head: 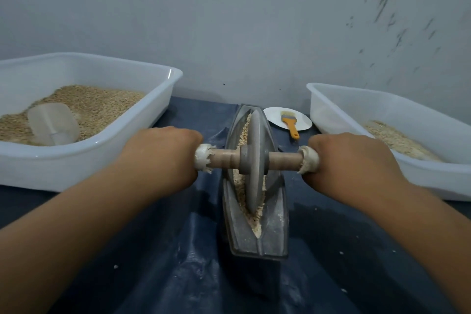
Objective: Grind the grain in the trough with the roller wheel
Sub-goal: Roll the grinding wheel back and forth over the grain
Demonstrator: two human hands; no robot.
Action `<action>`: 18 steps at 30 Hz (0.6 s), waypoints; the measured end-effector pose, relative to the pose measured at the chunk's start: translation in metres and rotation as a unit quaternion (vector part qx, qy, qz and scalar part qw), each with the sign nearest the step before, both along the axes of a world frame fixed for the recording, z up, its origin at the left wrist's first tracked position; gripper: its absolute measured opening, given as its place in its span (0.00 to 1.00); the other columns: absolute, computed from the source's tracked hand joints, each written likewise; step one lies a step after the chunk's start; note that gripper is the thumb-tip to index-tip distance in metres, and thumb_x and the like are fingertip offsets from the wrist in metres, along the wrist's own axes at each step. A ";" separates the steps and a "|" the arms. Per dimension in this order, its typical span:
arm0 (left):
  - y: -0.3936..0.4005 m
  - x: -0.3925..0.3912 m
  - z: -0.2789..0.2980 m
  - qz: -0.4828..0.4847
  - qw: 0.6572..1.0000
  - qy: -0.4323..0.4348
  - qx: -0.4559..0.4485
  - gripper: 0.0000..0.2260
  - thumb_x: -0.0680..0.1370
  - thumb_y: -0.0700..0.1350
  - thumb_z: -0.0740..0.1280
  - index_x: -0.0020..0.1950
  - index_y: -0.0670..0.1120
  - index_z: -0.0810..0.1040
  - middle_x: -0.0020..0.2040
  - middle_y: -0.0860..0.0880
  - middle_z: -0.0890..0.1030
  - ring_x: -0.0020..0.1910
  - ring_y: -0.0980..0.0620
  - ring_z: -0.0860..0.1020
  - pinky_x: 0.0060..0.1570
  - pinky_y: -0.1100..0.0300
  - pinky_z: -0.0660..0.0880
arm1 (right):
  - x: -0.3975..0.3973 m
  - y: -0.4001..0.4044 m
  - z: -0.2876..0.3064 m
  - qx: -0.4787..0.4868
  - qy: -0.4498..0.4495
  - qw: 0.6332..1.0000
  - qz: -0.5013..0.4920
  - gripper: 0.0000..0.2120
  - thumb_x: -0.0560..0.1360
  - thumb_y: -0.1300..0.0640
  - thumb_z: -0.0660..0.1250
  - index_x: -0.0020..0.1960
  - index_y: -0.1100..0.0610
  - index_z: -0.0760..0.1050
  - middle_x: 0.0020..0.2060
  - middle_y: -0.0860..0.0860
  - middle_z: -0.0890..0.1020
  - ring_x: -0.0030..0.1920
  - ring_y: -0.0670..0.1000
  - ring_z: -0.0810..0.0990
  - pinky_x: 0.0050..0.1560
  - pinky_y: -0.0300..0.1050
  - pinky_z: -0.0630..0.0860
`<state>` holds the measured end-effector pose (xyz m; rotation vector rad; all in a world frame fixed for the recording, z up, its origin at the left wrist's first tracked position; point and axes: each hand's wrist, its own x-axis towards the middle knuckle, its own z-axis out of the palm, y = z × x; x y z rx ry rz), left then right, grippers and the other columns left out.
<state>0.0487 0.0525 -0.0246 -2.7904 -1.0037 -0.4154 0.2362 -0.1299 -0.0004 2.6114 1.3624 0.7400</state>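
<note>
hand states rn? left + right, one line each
Left hand: closed, gripping the left end of the roller wheel axle.
Right hand: closed, gripping the right end of the axle.

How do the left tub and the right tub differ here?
The left tub holds a deep heap of whole grain with a clear scoop lying in it; the right tub holds a shallower, paler layer and no scoop. Both are white plastic, flanking the trough.

A makeshift grain-processing workroom: bare grey wall ahead of the hands, tarp-covered table beneath, grain tubs flanked them.
</note>
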 end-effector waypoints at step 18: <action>0.008 0.016 0.007 -0.001 0.999 0.025 0.043 0.09 0.70 0.48 0.66 0.34 0.54 0.66 0.31 0.55 0.72 0.29 0.59 0.68 0.27 0.62 0.60 | 0.018 0.003 -0.004 -0.039 0.105 0.994 -0.018 0.09 0.68 0.42 0.64 0.35 0.46 0.70 0.29 0.43 0.76 0.29 0.42 0.73 0.26 0.38 0.63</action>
